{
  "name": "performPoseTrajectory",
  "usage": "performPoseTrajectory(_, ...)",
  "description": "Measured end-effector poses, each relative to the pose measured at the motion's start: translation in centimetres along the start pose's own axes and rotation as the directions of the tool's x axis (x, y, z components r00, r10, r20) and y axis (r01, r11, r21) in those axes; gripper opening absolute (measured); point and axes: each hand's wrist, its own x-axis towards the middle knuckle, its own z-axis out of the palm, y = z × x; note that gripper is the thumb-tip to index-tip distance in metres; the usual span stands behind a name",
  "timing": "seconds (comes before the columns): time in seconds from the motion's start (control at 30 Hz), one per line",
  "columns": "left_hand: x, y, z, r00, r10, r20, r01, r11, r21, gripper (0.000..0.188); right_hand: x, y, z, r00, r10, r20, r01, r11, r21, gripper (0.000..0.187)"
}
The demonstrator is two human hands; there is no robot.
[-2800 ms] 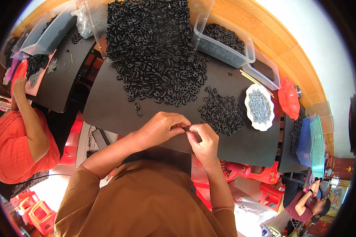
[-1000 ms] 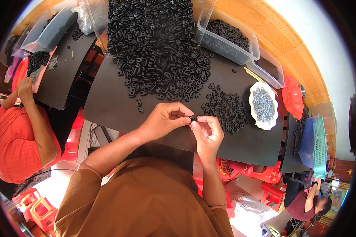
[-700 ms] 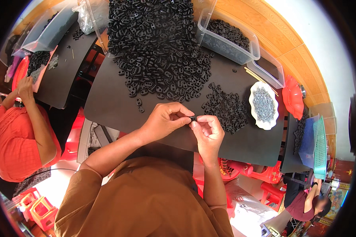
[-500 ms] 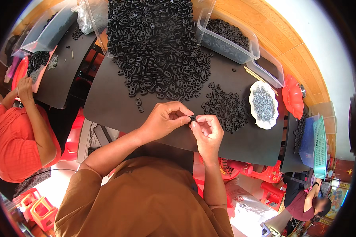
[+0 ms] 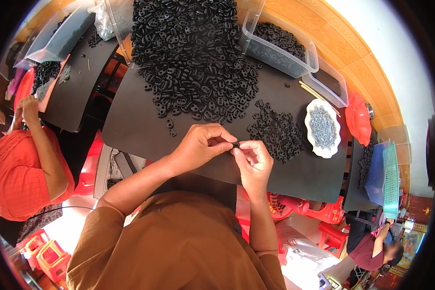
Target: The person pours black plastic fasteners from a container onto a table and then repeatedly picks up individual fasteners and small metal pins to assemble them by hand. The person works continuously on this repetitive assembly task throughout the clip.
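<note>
Above the near edge of the dark table (image 5: 130, 130), a small black plastic piece (image 5: 235, 144) sits between my fingertips. My left hand (image 5: 200, 145) pinches it from the left with thumb and forefinger. From the right, my right hand (image 5: 254, 162) closes thumb and forefinger on the same piece, its other fingers curled. Most of the piece is hidden by the fingertips. A large heap of black two-holed plastic pieces (image 5: 193, 63) spreads beyond my hands. Right of them lies a smaller pile of black pieces (image 5: 275, 130). A white scalloped bowl (image 5: 308, 135) holds many thin silvery metal parts.
A clear plastic bin (image 5: 275, 63) of black pieces stands at the far right, near wooden sticks (image 5: 319, 99) and a red scalloped dish (image 5: 358, 118). At left, a person in red (image 5: 26, 164) works at another table. Another person (image 5: 372, 249) is at lower right beside a green basket (image 5: 390, 179).
My hands stay nearly still, both pinching the black piece. The person at left has shifted their hands slightly.
</note>
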Motion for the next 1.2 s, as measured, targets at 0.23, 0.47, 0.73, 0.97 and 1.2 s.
performPoseTrajectory(0.23, -0.2, -0.8, 0.3, 0.984, 0.179, 0.027, -0.180, 0.953, 0.245, 0.012, 0.2, -0.9, -0.1, 0.979, -0.200, 0.032, 0.193, 0.874, -0.445, 0.023)
performPoseTrajectory(0.47, -0.3, -1.2, 0.8, 0.956, 0.289, 0.051, -0.291, 0.906, 0.308, 0.014, 0.0, -1.1, -0.6, 0.966, -0.243, 0.091, 0.256, 0.830, -0.495, 0.022)
performPoseTrajectory(0.73, -0.3, -1.1, 0.8, 0.952, 0.297, 0.068, -0.303, 0.898, 0.318, 0.014, 0.1, -1.1, -1.1, 0.935, -0.316, 0.160, 0.353, 0.789, -0.503, 0.021)
performPoseTrajectory(0.97, -0.3, -1.1, 0.9, 0.955, 0.286, 0.081, -0.296, 0.896, 0.332, 0.014, 0.2, -1.1, -1.2, 0.915, -0.359, 0.185, 0.403, 0.783, -0.473, 0.016)
performPoseTrajectory(1.2, -0.2, -1.3, 0.8, 0.940, 0.328, 0.099, -0.341, 0.870, 0.357, 0.013, 0.3, -1.1, -1.1, 0.901, -0.372, 0.222, 0.433, 0.765, -0.477, 0.013)
